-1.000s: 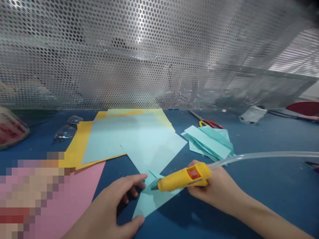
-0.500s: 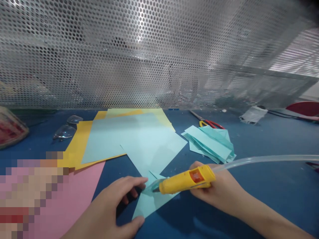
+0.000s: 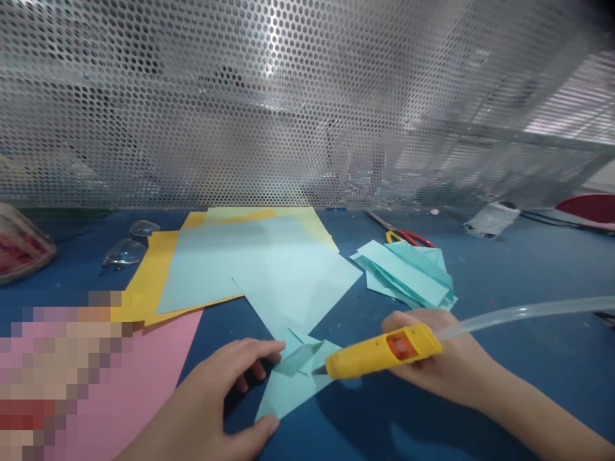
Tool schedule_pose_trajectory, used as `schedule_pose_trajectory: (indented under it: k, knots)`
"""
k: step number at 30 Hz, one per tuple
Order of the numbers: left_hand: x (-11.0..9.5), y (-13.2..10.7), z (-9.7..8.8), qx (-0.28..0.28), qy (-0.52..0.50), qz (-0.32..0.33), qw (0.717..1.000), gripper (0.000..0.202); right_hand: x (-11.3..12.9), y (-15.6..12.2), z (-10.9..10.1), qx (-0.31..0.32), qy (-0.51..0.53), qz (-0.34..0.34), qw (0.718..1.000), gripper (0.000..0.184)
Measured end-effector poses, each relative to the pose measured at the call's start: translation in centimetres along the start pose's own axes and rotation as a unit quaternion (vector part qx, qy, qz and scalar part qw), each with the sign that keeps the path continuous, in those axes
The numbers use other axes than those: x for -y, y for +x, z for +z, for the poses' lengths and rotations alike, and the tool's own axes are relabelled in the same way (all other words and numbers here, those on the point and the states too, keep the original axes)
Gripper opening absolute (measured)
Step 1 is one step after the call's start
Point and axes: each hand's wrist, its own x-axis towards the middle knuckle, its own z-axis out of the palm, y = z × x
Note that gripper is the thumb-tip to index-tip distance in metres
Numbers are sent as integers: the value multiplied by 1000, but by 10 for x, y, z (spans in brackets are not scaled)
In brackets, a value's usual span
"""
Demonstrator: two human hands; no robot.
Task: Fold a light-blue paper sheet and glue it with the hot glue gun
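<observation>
A folded light-blue paper piece (image 3: pixel 293 394) lies in front of me with a small flap standing up from its middle. My left hand (image 3: pixel 225 390) is open at its left side, fingertips and thumb touching the paper's edges. In my right hand (image 3: pixel 432 352) is a yellow glue gun (image 3: pixel 375 355), a clear glue stick (image 3: pixel 523 312) running out of its back. Its dark nozzle points left, over the right part of the folded paper, close to the raised flap. Whether the nozzle touches the paper, I cannot tell.
Light-blue sheets (image 3: pixel 240 262) overlap yellow paper (image 3: pixel 148 275) beyond my hands. Folded blue papers (image 3: pixel 406 275) lie right, before scissors (image 3: pixel 408 238). Glasses (image 3: pixel 125 253) and pink paper (image 3: pixel 158 358) are left, a white mask (image 3: pixel 492 219) far right. A perforated metal screen (image 3: pixel 240 128) stands behind.
My right hand has drawn the glue gun to the right, and its nozzle has come away from the raised flap. My left hand has stayed in place.
</observation>
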Motion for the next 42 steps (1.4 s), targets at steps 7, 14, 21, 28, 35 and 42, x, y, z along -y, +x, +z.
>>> schedule_pose_trajectory:
  k: [7,14,21,28,35,42]
  knots:
    - [3,2,-3,20,14,-4,1000,52,-10,-1,0,-8,-14,17,1000,8]
    - [6,4,-4,47,24,10,999,54,-5,-2,2,6,-15,24,1000,10]
    - [-6,-1,0,6,-7,-29,1000,53,2,-4,16,-3,-10,6,1000,22]
    - [-5,-1,0,12,-10,-29,999,53,4,-5,26,6,3,30,1000,41]
    - [-3,1,-3,38,-7,-24,999,53,12,2,16,57,15,44,997,31]
    - [-1,-1,0,18,-13,-16,1000,54,15,1,24,39,-6,60,997,6]
